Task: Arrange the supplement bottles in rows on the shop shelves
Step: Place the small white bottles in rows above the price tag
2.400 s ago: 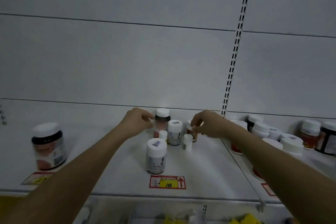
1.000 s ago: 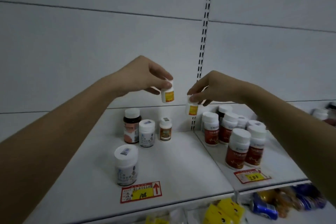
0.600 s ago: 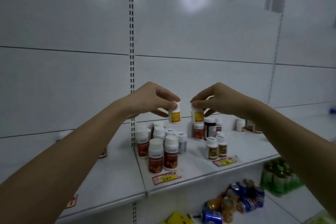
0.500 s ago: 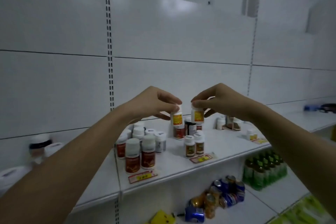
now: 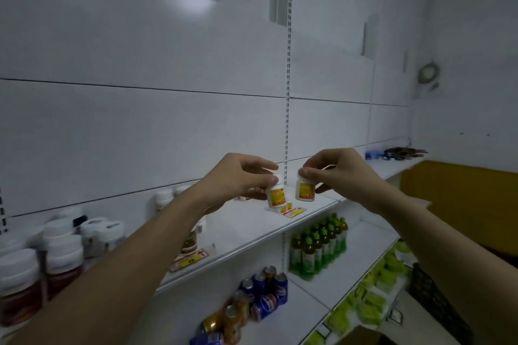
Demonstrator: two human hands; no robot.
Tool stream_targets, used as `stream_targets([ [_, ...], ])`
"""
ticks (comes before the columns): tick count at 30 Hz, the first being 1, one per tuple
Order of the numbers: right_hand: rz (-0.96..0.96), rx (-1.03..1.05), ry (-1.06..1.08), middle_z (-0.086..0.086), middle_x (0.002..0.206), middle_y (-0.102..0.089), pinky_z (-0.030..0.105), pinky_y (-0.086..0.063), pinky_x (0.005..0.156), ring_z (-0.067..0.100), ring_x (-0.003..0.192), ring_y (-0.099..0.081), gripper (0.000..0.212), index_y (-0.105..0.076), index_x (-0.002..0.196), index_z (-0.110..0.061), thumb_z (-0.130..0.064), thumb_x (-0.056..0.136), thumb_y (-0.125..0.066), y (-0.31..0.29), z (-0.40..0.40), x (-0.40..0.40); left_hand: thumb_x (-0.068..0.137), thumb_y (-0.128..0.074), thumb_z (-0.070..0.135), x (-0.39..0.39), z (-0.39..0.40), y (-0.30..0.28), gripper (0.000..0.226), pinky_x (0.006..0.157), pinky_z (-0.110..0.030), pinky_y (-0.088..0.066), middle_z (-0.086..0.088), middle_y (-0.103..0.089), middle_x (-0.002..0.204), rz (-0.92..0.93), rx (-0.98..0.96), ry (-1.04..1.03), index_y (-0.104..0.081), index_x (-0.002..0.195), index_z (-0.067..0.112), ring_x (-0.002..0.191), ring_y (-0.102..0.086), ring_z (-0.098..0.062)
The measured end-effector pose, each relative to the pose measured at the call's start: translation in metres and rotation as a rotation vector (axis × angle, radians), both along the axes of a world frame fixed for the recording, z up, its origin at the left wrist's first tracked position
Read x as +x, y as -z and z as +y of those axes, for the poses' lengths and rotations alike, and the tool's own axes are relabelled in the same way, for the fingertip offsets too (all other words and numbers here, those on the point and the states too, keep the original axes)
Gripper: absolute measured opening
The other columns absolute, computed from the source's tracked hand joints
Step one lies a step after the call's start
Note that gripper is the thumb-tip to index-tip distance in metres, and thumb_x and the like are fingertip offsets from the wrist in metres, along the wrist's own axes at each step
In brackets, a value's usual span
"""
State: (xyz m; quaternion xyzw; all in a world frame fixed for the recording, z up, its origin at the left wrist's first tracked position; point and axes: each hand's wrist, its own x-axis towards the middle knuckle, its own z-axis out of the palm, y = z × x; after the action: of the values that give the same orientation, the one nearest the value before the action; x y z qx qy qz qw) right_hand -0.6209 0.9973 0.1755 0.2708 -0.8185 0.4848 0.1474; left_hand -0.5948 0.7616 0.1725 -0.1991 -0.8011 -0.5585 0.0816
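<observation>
My left hand [image 5: 238,179] grips a small white bottle with a yellow label [image 5: 276,196] by its cap. My right hand [image 5: 336,169] pinches the cap of a matching small bottle [image 5: 305,190]. Both bottles hang side by side above the white shelf [image 5: 252,228]. Two tiny yellow-labelled bottles [image 5: 286,207] stand on the shelf right below them, beside a price tag [image 5: 294,211]. White-capped jars with red-brown labels [image 5: 56,255] crowd the shelf's left end.
On the lower shelf stand green drink bottles [image 5: 319,246] and a cluster of drink cans [image 5: 252,302]. Yellow-green packets [image 5: 372,297] fill the bottom right. A slotted upright [image 5: 288,92] splits the white back panel. A yellow board [image 5: 459,204] is at the right.
Each hand picked a small yellow-labelled bottle off the left shelf section and carried it rightwards along the shelf. The view has swung right, and the jars now lie at the left.
</observation>
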Motion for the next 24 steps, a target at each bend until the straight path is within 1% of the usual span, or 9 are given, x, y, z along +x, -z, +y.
stream_targets([
  [4,-0.024,-0.012,0.021,0.002,0.089,-0.074,0.028,-0.061,0.067,0.014,0.077,-0.073,0.013,-0.073,0.090,-0.013,-0.024,0.084,-0.074,0.017,0.020,-0.043,0.083,-0.074,0.009,-0.055,0.021,0.017,0.028,0.064,-0.024,-0.058,0.002,-0.077,0.093,-0.018,0.091,0.036,-0.070,0.110,0.016,0.084,-0.074,-0.015],
  [9,-0.042,0.008,0.055,0.000,0.086,-0.074,0.025,-0.060,0.065,0.012,0.076,-0.072,0.010,-0.073,0.089,-0.015,-0.023,0.083,-0.075,0.030,0.027,-0.112,0.081,-0.077,0.009,-0.134,0.034,0.038,0.032,0.071,-0.033,-0.061,-0.003,-0.077,0.096,-0.033,0.146,0.050,-0.070,0.112,0.017,0.087,-0.074,-0.022],
  [11,-0.044,0.043,0.048,-0.001,0.087,-0.074,0.023,-0.059,0.064,0.011,0.076,-0.072,0.008,-0.073,0.089,-0.016,-0.023,0.084,-0.074,0.031,0.026,-0.140,0.081,-0.077,0.009,-0.161,0.035,0.042,0.033,0.069,-0.031,-0.060,-0.004,-0.077,0.096,-0.029,0.155,0.046,-0.069,0.112,0.018,0.086,-0.075,-0.021],
  [15,-0.021,0.036,0.010,-0.002,0.086,-0.073,0.021,-0.058,0.062,0.009,0.077,-0.072,0.002,-0.072,0.086,-0.022,-0.023,0.085,-0.073,0.034,0.018,-0.194,0.080,-0.078,0.009,-0.204,0.030,0.047,0.036,0.065,-0.026,-0.058,-0.004,-0.077,0.096,-0.035,0.143,0.027,-0.069,0.114,0.016,0.084,-0.075,-0.020],
  [19,-0.048,-0.002,-0.040,-0.001,0.085,-0.074,0.023,-0.059,0.062,0.012,0.076,-0.072,0.005,-0.074,0.086,-0.019,-0.023,0.084,-0.074,0.047,0.002,-0.248,0.079,-0.078,0.010,-0.240,0.019,0.051,0.035,0.067,-0.029,-0.060,-0.002,-0.077,0.095,-0.060,0.109,-0.033,-0.069,0.112,0.020,0.084,-0.075,-0.019],
  [21,-0.055,-0.014,-0.068,-0.003,0.084,-0.074,0.024,-0.060,0.063,0.012,0.076,-0.072,0.004,-0.075,0.086,-0.020,-0.024,0.084,-0.075,0.053,-0.002,-0.272,0.079,-0.079,0.011,-0.256,0.013,0.052,0.035,0.069,-0.030,-0.060,-0.001,-0.077,0.095,-0.062,0.091,-0.065,-0.070,0.111,0.021,0.084,-0.075,-0.018],
  [24,-0.064,-0.026,-0.118,-0.006,0.084,-0.074,0.023,-0.059,0.063,0.011,0.077,-0.072,0.001,-0.075,0.084,-0.023,-0.024,0.084,-0.075,0.060,-0.004,-0.303,0.079,-0.079,0.014,-0.276,0.007,0.054,0.032,0.066,-0.027,-0.060,0.001,-0.077,0.095,-0.058,0.068,-0.108,-0.070,0.108,0.025,0.084,-0.075,-0.015],
])
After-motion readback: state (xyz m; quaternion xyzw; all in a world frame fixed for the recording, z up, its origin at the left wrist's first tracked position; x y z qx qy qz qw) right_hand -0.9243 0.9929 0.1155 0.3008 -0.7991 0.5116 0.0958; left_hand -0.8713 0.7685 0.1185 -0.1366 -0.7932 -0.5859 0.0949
